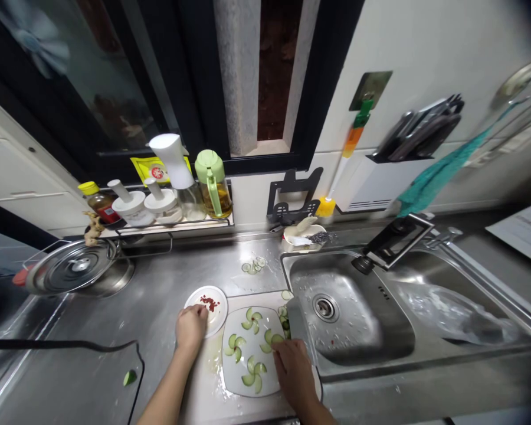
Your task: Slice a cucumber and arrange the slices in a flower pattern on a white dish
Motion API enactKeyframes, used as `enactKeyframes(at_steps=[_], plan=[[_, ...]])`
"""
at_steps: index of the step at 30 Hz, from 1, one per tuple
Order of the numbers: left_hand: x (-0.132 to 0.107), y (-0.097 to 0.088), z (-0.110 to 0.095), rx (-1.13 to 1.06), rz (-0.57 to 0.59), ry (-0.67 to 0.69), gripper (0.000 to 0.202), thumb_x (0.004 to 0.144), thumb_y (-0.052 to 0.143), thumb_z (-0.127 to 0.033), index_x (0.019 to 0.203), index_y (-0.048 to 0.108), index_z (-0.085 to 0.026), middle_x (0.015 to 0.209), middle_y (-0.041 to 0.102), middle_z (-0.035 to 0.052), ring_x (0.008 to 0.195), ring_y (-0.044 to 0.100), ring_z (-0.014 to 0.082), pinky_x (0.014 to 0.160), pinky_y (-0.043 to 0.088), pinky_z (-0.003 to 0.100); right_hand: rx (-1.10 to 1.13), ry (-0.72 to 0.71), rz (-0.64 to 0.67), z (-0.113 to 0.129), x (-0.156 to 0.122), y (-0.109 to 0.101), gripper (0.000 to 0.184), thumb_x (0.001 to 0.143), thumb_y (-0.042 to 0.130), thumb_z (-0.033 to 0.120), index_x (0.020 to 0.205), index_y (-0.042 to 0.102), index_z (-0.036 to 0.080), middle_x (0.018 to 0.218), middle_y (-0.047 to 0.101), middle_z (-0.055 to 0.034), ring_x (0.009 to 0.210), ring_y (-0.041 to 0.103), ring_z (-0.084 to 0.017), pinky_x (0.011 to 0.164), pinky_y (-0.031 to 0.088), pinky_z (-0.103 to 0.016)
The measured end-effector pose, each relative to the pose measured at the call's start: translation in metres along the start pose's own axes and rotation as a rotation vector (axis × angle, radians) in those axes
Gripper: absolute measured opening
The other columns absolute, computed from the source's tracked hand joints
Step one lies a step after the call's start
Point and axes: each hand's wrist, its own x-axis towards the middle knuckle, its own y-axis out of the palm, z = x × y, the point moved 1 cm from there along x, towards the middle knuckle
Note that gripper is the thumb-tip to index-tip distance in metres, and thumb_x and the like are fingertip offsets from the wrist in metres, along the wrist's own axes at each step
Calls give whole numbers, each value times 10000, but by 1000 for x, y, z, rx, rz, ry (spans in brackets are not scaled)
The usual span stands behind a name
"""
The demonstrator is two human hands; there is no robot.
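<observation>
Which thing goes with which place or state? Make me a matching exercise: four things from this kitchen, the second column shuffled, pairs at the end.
Things
1. green-lidded oil pitcher
2. rounded-square plate
3. small round dish
4. clear plastic bag

Places and states
A. bears cucumber slices set in pinwheels
B. in the right sink basin
C. on the rack
D. by the left hand, with red bits in it

Pairs: 1-C; 2-A; 3-D; 4-B

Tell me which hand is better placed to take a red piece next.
Likely the left hand, beside the red pieces on the round plate; the right hand is at green slices.
</observation>
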Motion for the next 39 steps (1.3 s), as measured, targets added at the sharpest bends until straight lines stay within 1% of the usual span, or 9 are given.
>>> enactKeyframes(at_steps=[4,8,11,14,18,22,29,32,39], plan=[[-17,-4,-1,-56,-21,55,267,839,482,-269,809,743,-225,917,747,46,899,635,188,856,420,265,-1,-7,-3,1,-2,-1,240,873,456,134,915,684,198,846,674,-62,877,539,-240,759,433,-348],[-53,-2,-8,-186,-25,201,252,855,508,-318,812,736,-221,905,747,52,903,638,212,854,452,303,12,-20,31,6,-6,-3,238,872,452,129,909,677,195,845,666,-62,881,540,-236,782,425,-353],[-87,8,-18,-279,37,362,235,869,526,-326,783,721,-229,847,735,52,835,643,206,812,477,317,19,-45,56,9,-11,1,241,865,442,123,902,668,197,840,653,-62,880,542,-231,796,422,-360],[-115,21,-27,-334,41,479,215,874,542,-285,746,704,-226,794,712,50,791,638,190,748,486,302,29,-75,83,12,-19,7,240,859,440,118,910,659,203,856,646,-55,872,540,-222,818,413,-367],[-139,35,-34,-324,63,576,211,873,551,-245,705,676,-220,695,663,35,750,614,178,693,476,282,48,-70,140,15,-27,14,229,851,445,108,897,650,198,879,643,-56,874,533,-222,833,401,-377],[-147,43,-37,-305,70,612,236,882,537,-232,673,644,-213,667,637,24,730,592,167,675,460,273,69,-74,196,20,-32,15,247,838,450,86,938,650,192,886,639,-57,903,532,-219,824,406,-354],[-148,50,-37,-307,67,617,248,883,522,-208,667,643,-205,671,641,30,732,588,167,678,457,286,58,-27,266,27,-33,11,309,814,461,78,1001,661,220,917,637,-49,932,523,-221,839,392,-344],[-147,53,-36,-304,75,611,227,876,531,-201,684,653,-206,686,649,32,742,590,171,681,459,291,48,-34,285,28,-33,11,325,827,455,95,1043,658,229,924,633,-47,941,514,-225,844,382,-343],[-148,54,-36,-310,88,593,197,858,549,-165,712,673,-211,715,671,35,775,602,181,705,459,292,49,-39,287,29,-33,11,321,838,449,111,1044,660,237,930,625,-44,961,494,-228,849,364,-339]])
